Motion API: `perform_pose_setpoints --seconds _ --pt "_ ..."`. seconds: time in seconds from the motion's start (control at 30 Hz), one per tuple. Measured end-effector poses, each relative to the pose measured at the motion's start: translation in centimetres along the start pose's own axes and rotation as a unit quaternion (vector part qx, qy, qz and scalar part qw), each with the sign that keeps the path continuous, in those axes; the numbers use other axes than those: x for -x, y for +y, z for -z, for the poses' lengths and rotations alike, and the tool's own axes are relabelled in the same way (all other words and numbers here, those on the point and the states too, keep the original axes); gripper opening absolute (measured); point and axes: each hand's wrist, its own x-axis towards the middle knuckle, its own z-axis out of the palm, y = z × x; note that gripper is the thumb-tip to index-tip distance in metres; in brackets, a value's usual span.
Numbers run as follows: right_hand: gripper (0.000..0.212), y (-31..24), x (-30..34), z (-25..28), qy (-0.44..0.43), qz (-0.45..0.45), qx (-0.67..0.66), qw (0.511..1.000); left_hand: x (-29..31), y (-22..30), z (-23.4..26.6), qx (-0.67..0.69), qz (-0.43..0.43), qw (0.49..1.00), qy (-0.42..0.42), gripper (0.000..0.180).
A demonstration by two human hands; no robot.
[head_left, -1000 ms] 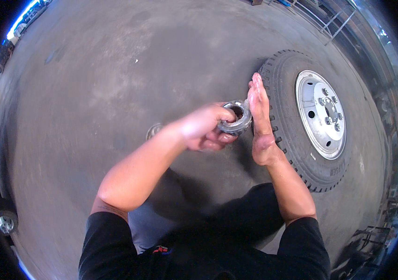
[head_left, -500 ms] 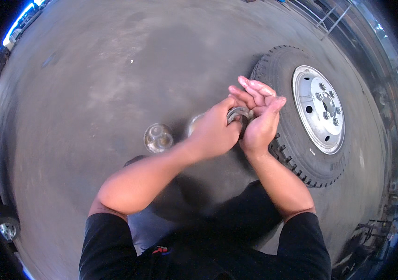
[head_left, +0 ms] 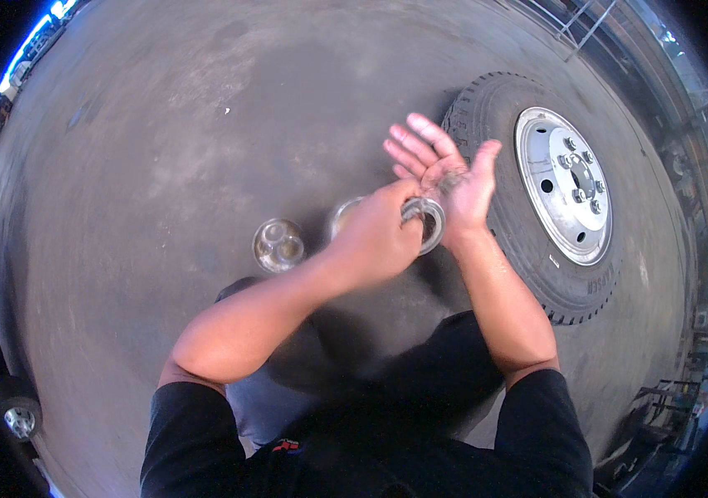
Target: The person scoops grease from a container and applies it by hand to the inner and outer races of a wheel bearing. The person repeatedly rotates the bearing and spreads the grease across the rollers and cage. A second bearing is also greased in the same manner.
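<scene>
My left hand (head_left: 377,232) is closed around a metal bearing ring (head_left: 436,224), dark on its inner side, with its round opening turned up. My right hand (head_left: 447,178) lies palm up just beyond the ring, fingers and thumb spread. A greyish smear, which looks like grease, sits in that palm. Whether the ring touches the palm's heel I cannot tell. On the floor left of my left hand is a round, shiny cup-like piece (head_left: 279,246) with rounded shapes inside. A second round piece (head_left: 342,214) is mostly hidden behind my left hand.
To the right, a large truck tyre (head_left: 487,108) lies on the grey concrete floor (head_left: 163,166), its silver wheel rim (head_left: 537,178) and lug nuts facing up. Metal rails (head_left: 590,29) stand at the far right. Vehicle wheels (head_left: 18,415) show at the left edge.
My right hand has opened flatter and drawn away from the bearing ring, its fingers spreading. The ring has tilted so its opening shows, still in my left hand.
</scene>
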Motion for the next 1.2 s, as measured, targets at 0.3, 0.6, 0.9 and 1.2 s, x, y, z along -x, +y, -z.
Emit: perform_pose_setpoints --seconds 0.3,0.6,0.9,1.2 --pt "0.118 1.5 1.2 0.4 -0.156 -0.006 0.21 0.965 -0.2 1.5 1.1 0.291 0.171 0.939 -0.06 0.028" --pt "0.102 0.7 1.9 -1.7 0.036 0.123 0.127 0.984 -0.5 -1.4 -1.1 0.147 0.003 0.987 0.061 0.023" --pt "0.094 -0.3 0.2 0.4 0.046 -0.125 0.1 0.986 1.1 1.3 -1.0 0.111 0.001 0.992 -0.062 0.023" --pt "0.115 -0.9 2.3 -1.2 -0.125 -0.064 0.076 0.987 0.2 0.1 -1.1 0.243 0.099 0.965 -0.002 0.027"
